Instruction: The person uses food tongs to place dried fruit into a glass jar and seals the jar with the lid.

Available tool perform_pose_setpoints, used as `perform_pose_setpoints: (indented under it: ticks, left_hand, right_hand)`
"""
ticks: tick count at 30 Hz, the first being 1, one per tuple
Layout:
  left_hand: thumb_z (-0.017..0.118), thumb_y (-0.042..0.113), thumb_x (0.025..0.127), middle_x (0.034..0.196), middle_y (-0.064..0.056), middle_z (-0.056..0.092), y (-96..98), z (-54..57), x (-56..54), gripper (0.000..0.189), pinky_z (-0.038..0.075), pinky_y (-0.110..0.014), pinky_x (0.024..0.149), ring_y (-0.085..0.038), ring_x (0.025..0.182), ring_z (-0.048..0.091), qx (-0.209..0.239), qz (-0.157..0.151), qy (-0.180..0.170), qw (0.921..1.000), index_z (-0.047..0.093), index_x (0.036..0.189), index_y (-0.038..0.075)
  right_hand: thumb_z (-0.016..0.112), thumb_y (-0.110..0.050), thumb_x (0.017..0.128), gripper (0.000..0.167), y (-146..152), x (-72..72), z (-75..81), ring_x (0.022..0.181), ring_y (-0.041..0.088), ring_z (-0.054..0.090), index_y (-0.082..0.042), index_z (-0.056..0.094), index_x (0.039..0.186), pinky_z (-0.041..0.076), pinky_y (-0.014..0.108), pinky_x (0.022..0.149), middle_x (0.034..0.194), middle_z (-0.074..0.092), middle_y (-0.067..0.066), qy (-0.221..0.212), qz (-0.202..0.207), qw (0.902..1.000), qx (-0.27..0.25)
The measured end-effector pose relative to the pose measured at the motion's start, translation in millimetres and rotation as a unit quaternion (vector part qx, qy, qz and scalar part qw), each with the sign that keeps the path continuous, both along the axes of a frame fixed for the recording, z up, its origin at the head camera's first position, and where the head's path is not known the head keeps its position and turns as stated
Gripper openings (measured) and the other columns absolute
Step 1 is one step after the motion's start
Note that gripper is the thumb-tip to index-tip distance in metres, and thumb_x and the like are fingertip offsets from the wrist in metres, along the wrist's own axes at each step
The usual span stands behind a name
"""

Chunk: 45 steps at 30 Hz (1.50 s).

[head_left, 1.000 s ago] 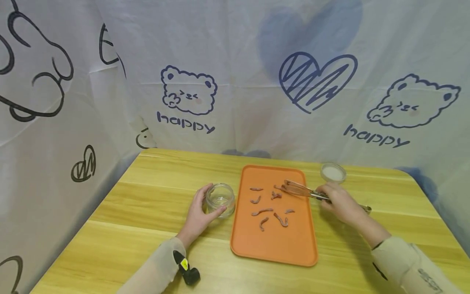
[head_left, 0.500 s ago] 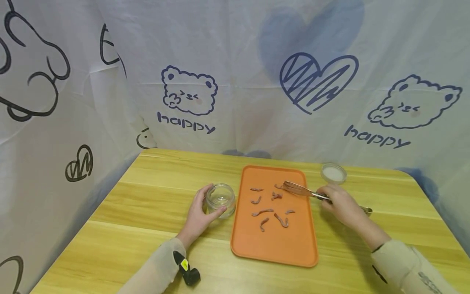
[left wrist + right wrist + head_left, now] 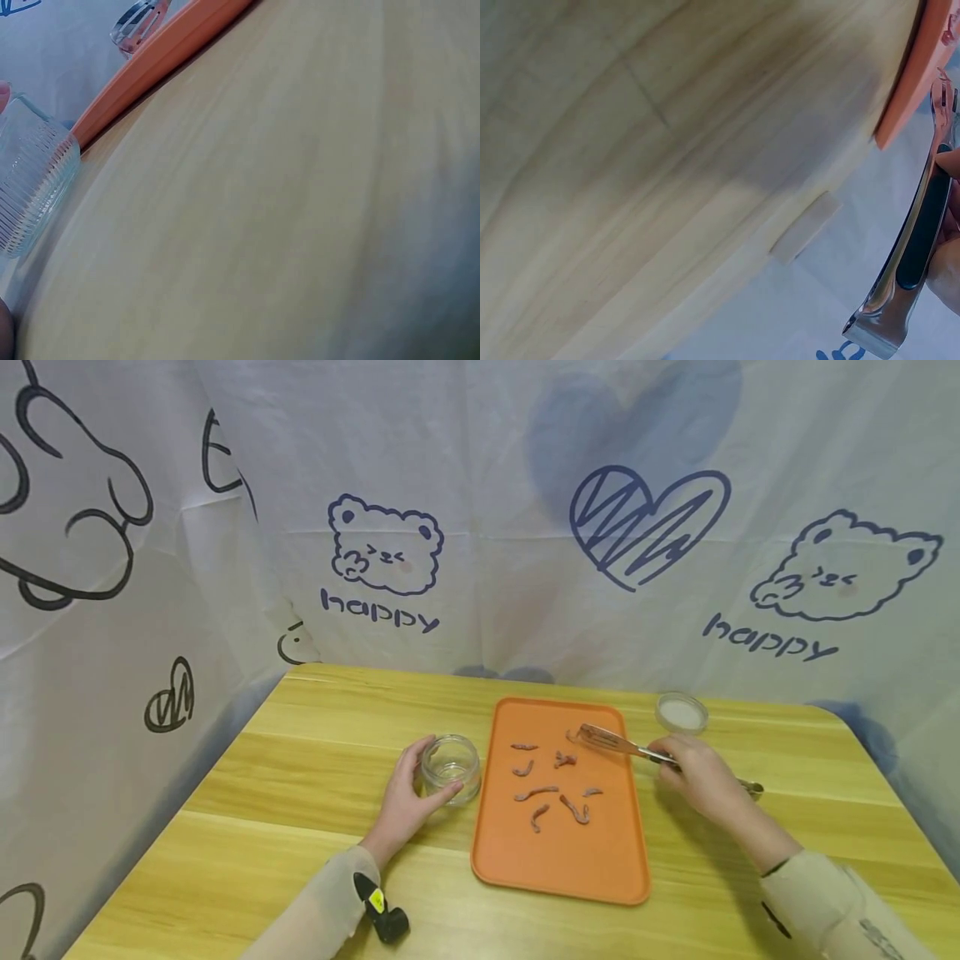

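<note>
My left hand (image 3: 405, 802) grips a small clear glass jar (image 3: 452, 758), thumb on the near side and fingers round the far side. The jar stands upright, left of an orange tray (image 3: 558, 868); its ribbed wall (image 3: 34, 176) shows in the left wrist view. My right hand (image 3: 699, 777) holds metal tongs (image 3: 617, 743) with dark grips (image 3: 924, 232). Their tips are nearly together over the tray's far right part, with a thin brownish-pink worm-like strip (image 3: 572, 737) at them. Several similar strips (image 3: 575, 810) lie scattered on the tray.
A round clear-rimmed lid (image 3: 681, 713) lies on the wooden table (image 3: 300, 793), beyond the tray's right side. A white printed cloth (image 3: 495, 610) hangs behind the table and along its left. A black device (image 3: 382, 910) is strapped at the left sleeve.
The tongs' arms have come together at the far strip, then their tips rose slightly with the strip at them. My left hand and the jar have stayed put.
</note>
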<state>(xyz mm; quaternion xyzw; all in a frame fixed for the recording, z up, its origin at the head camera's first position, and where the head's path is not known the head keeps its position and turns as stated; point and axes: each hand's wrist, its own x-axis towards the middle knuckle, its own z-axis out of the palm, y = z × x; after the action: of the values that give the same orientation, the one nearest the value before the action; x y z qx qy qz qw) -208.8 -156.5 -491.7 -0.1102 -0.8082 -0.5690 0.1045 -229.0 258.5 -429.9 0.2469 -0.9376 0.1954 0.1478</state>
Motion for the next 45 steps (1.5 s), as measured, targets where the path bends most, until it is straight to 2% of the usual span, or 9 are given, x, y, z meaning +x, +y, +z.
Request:
perform_pose_setpoints:
  ticks: [5,11,15,21,27,34,41,45]
  left_hand:
    - [0.082,0.021,0.077,0.141,-0.013,0.042,1.7,6.6,2.3,0.080,0.031,-0.044,0.110,-0.030,0.130,0.039,-0.006,0.003,-0.011,0.9999,0.038,0.143,0.009]
    - [0.079,0.013,0.080,0.139,-0.021,0.042,7.1,35.1,17.0,0.077,0.031,-0.046,0.110,-0.036,0.129,0.040,-0.010,-0.005,-0.011,0.9999,0.037,0.141,-0.004]
    - [0.078,0.012,0.080,0.139,-0.021,0.042,8.1,42.2,20.2,0.075,0.032,-0.048,0.109,-0.037,0.128,0.040,-0.013,-0.006,-0.011,0.9998,0.037,0.141,-0.005]
    - [0.079,0.015,0.080,0.139,-0.020,0.043,8.3,41.2,20.4,0.076,0.033,-0.046,0.109,-0.035,0.128,0.041,-0.013,-0.001,-0.012,0.9999,0.038,0.141,-0.003]
    - [0.080,0.014,0.079,0.139,-0.019,0.043,8.6,40.0,20.1,0.075,0.034,-0.045,0.109,-0.034,0.129,0.040,-0.012,0.003,-0.011,0.9999,0.039,0.141,-0.002]
    - [0.079,0.015,0.080,0.139,-0.019,0.043,8.1,37.4,19.5,0.076,0.033,-0.044,0.109,-0.034,0.129,0.041,-0.007,-0.004,-0.007,0.9999,0.038,0.141,-0.002]
    - [0.079,0.015,0.079,0.138,-0.019,0.043,7.8,35.5,19.1,0.077,0.033,-0.043,0.109,-0.036,0.128,0.041,-0.002,-0.006,-0.004,1.0000,0.037,0.141,-0.003]
    - [0.080,0.015,0.079,0.138,-0.019,0.043,8.3,35.4,19.6,0.077,0.033,-0.043,0.109,-0.036,0.128,0.041,-0.003,-0.003,-0.005,1.0000,0.038,0.141,-0.002]
  right_hand:
    - [0.067,0.005,0.081,0.018,-3.5,1.7,7.6,0.083,0.029,0.060,0.002,0.067,0.099,0.053,0.046,0.069,0.092,0.063,0.013,-0.004,-0.008,1.0000,0.001]
    - [0.064,0.002,0.085,0.018,-13.3,5.1,21.4,0.078,0.023,0.055,0.000,0.067,0.102,0.049,0.040,0.062,0.091,0.062,0.011,-0.004,-0.006,0.9999,-0.007]
    - [0.064,0.002,0.085,0.018,-23.5,7.3,30.8,0.080,0.023,0.056,-0.001,0.067,0.102,0.050,0.040,0.063,0.092,0.063,0.010,-0.002,-0.002,0.9999,-0.014]
    - [0.066,0.002,0.084,0.018,-39.5,9.3,37.9,0.083,0.025,0.059,0.001,0.067,0.102,0.054,0.040,0.067,0.093,0.063,0.011,0.007,0.010,0.9998,-0.017]
    - [0.068,0.003,0.083,0.019,-55.2,10.1,42.1,0.086,0.026,0.058,0.000,0.067,0.102,0.053,0.041,0.071,0.094,0.063,0.010,0.014,0.030,0.9993,-0.018]
    - [0.066,0.003,0.085,0.020,-72.8,13.0,48.4,0.083,0.023,0.058,-0.003,0.068,0.104,0.052,0.038,0.068,0.094,0.063,0.008,0.003,0.043,0.9987,-0.027]
    - [0.068,0.004,0.082,0.021,-90.6,9.2,47.4,0.083,0.023,0.059,-0.002,0.068,0.102,0.051,0.036,0.065,0.092,0.065,0.008,0.064,0.097,0.9926,-0.034]
    - [0.071,0.002,0.082,0.020,-102.1,10.0,45.8,0.082,0.021,0.059,-0.003,0.068,0.101,0.051,0.032,0.062,0.092,0.066,0.007,0.076,0.120,0.9891,-0.039]
